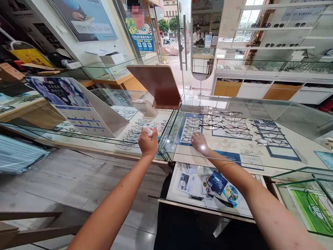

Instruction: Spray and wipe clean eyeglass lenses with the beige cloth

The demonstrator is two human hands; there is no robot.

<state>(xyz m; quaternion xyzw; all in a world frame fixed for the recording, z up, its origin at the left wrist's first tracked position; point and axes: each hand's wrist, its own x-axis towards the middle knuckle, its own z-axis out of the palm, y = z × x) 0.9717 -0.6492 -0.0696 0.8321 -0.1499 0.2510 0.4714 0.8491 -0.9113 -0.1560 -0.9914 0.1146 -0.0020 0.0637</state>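
My left hand (148,144) is closed around a small white bottle-like object (148,131). Only its rounded top shows above the fingers. It is held over the left glass display case, near several eyeglass frames (130,136). Across the corner, my right hand (199,141) is at the right display case with its fingers curled down. It is beside a blue-edged tray (182,129) of eyeglasses; anything in its fingers is hidden. More eyeglasses (223,125) lie in rows to its right.
A tilted brown-backed mirror or board (158,83) and a standing calendar (75,107) rise from the left case. Below my right arm, an open drawer (173,189) holds cards and leaflets. A smaller glass case (299,173) stands at the right. A person (197,34) appears in the far mirror.
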